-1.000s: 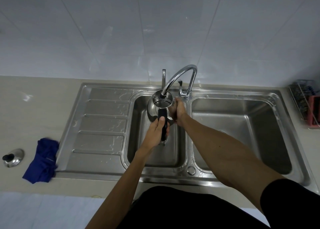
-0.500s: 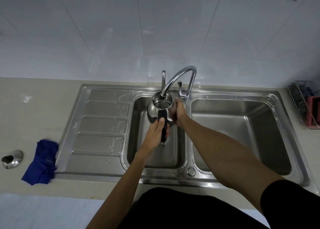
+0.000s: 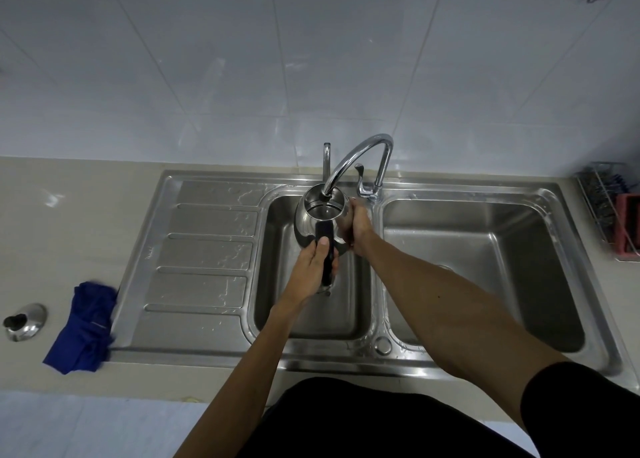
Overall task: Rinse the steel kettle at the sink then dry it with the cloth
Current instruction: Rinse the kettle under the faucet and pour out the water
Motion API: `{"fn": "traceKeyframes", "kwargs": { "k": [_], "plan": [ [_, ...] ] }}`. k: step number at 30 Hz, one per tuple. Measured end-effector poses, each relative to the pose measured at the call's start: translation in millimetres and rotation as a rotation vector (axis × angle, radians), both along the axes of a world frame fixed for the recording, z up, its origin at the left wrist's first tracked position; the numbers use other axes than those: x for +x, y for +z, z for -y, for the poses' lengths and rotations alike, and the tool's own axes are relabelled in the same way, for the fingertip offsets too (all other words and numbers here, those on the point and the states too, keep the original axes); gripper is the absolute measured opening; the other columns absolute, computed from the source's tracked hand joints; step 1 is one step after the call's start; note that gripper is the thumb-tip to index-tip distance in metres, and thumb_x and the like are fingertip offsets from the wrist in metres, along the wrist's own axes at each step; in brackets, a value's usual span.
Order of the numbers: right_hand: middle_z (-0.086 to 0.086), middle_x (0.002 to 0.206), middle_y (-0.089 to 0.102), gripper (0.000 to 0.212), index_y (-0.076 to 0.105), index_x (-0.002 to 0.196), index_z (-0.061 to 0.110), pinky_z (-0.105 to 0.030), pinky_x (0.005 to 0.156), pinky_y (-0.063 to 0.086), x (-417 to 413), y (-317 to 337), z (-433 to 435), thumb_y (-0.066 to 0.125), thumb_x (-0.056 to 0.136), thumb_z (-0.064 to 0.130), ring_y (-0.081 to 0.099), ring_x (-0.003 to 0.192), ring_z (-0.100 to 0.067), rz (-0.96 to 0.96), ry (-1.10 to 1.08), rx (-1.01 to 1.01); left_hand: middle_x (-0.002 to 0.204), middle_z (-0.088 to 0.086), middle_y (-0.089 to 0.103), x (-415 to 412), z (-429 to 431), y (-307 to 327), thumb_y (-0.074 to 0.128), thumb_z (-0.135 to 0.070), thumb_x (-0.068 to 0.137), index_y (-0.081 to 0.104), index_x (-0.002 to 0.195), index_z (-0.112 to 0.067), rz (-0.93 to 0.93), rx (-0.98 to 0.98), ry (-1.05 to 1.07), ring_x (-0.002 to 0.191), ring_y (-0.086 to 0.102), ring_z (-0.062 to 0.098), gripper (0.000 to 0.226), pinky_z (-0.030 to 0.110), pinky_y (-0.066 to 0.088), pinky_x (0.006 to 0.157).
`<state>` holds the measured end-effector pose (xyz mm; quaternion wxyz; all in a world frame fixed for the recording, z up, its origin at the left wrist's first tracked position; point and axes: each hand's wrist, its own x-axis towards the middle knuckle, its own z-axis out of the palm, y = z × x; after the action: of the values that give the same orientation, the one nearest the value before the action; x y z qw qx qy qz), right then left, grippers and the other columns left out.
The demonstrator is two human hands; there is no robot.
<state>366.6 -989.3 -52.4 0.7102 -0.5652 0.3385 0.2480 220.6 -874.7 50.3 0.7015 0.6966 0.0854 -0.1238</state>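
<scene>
The steel kettle hangs lidless over the left sink basin, its open mouth right under the faucet spout. My left hand grips its black handle from below. My right hand is pressed around the kettle's right side. The blue cloth lies crumpled on the counter, left of the drainboard. The kettle's steel lid with its black knob sits further left, near the frame edge.
The right sink basin holds nothing. A ribbed drainboard with water drops lies left of the basins. A wire rack with a red item stands on the counter at the far right. Tiled wall rises behind.
Both hands and the kettle stay in the same pose under the faucet; only the camera view has shifted slightly.
</scene>
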Motion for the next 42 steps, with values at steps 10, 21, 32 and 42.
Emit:
{"fn": "traceKeyframes", "kwargs": {
  "k": [10,21,32,42],
  "plan": [
    [-0.012,0.110,0.077,0.078,0.073,0.119,0.015,-0.035,0.081,0.054,-5.0,16.8,-3.3,0.058,0.067,0.071,0.071,0.100,-0.026,-0.011,0.005,0.019,0.073,0.008,0.055,-0.2,-2.0,-0.5,0.032,-0.033,0.107,0.056,0.096,-0.002,0.000,-0.013,0.003,0.064,0.054,0.019,0.040,0.026,0.050,0.065],
    [-0.012,0.108,0.077,0.069,0.073,0.117,0.015,-0.034,0.079,0.053,-8.4,22.1,-3.2,0.056,0.076,0.068,0.070,0.098,-0.025,0.002,0.004,0.026,0.074,0.011,0.056,-0.7,-2.1,-1.4,0.032,-0.033,0.107,0.056,0.095,-0.002,0.005,-0.006,-0.001,0.067,0.054,0.023,0.041,0.029,0.049,0.066],
    [-0.012,0.107,0.077,0.063,0.073,0.117,0.014,-0.034,0.080,0.052,-8.7,25.0,-3.9,0.055,0.082,0.064,0.070,0.096,-0.024,0.012,0.019,0.026,0.074,0.010,0.056,-1.4,-2.7,0.5,0.033,-0.034,0.107,0.056,0.095,-0.003,0.002,-0.015,0.007,0.066,0.054,0.021,0.040,0.028,0.049,0.065],
    [-0.009,0.100,0.077,0.058,0.074,0.114,0.014,-0.032,0.077,0.052,-9.2,28.2,-2.6,0.055,0.086,0.062,0.070,0.093,-0.023,0.001,0.038,0.027,0.074,0.014,0.053,-0.9,-2.2,1.3,0.032,-0.032,0.107,0.056,0.094,-0.002,0.008,-0.023,0.016,0.064,0.052,0.022,0.039,0.025,0.049,0.062]
  ]
}}
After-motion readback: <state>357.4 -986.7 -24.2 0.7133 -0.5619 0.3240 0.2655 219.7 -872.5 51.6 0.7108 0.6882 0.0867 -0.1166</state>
